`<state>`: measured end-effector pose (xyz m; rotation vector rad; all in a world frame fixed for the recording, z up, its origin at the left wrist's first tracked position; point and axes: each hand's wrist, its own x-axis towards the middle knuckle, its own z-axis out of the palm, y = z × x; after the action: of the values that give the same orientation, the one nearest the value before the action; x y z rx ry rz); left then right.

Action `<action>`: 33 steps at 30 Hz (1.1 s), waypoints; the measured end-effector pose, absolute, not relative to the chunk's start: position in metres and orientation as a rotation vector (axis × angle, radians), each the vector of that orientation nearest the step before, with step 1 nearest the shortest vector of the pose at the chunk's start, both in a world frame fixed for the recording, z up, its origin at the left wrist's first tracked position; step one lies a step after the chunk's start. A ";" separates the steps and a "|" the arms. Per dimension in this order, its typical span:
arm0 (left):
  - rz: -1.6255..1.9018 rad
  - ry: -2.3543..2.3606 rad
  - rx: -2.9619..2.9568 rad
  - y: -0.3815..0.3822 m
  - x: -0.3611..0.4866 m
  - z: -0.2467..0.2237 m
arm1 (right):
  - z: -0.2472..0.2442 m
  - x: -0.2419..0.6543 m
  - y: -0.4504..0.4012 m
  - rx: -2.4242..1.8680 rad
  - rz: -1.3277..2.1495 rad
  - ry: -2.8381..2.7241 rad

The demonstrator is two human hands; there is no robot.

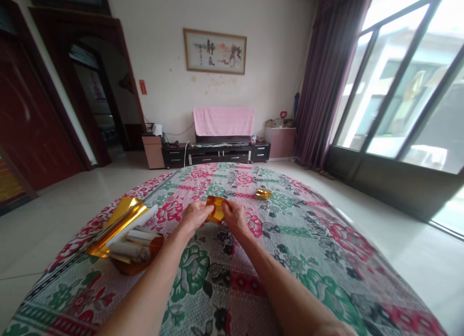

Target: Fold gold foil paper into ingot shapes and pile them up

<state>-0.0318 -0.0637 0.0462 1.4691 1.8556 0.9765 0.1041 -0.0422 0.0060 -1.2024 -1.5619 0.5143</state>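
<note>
Both hands hold one small piece of gold foil paper (pixel 216 211) above the flowered tablecloth. My left hand (pixel 195 215) grips its left side with the thumb on top. At its right edge my right hand (pixel 235 216) pinches it, thumb also on top. A small folded gold piece (pixel 264 194) lies beyond my right hand, to the right. Left of my left forearm, a container (pixel 132 267) holds pale rolled items (pixel 132 246), with larger gold foil sheets (pixel 119 225) lying on and beside it.
The round table is covered by a red, green and grey flowered cloth (pixel 290 244). Past its far edge stand a low black cabinet (pixel 219 154) and a pink cloth (pixel 224 121) over a screen-shaped object. Glass doors (pixel 391 94) are at the right.
</note>
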 end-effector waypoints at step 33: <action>1.343 1.110 1.241 -0.028 -0.015 0.003 | -0.003 0.116 -0.027 -0.949 1.297 -1.028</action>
<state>-0.0148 -0.0284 0.0027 1.2406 1.1099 1.3425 0.1165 -0.0269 -0.0035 -0.9495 -1.0275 1.2967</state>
